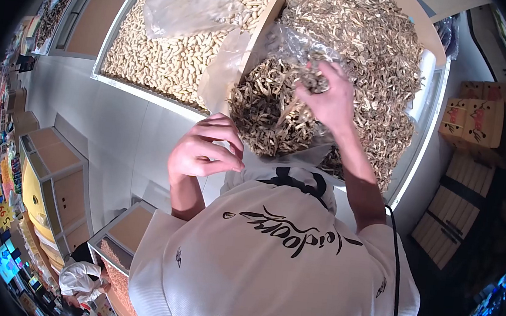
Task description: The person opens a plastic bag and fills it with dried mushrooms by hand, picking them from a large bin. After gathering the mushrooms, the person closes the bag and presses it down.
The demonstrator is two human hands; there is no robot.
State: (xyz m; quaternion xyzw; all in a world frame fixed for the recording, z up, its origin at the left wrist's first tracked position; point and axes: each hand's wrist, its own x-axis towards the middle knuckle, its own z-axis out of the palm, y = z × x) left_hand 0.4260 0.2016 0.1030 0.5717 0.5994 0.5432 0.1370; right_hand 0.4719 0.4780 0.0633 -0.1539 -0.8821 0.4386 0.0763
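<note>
My right hand (330, 98) is closed around a small clump of dried brown strips (315, 82), perhaps dried mushroom. Beneath it, a heap of darker dried strips (263, 110) lies in an opened clear plastic bag (291, 43). Paler loose strips (362, 34) fill the bin around and behind the bag. My left hand (205, 148) hovers at the bin's front edge, left of the bag, fingers curled toward the thumb. Whatever it pinches, if anything, is hidden.
Left of a wooden divider (268, 31), a bin of unshelled peanuts (153, 57) has a clear plastic bag (188, 10) on top. Cardboard boxes (476, 121) are stacked at right. Another person (80, 278) is by a bin at lower left. A black cable (397, 263) hangs along my right side.
</note>
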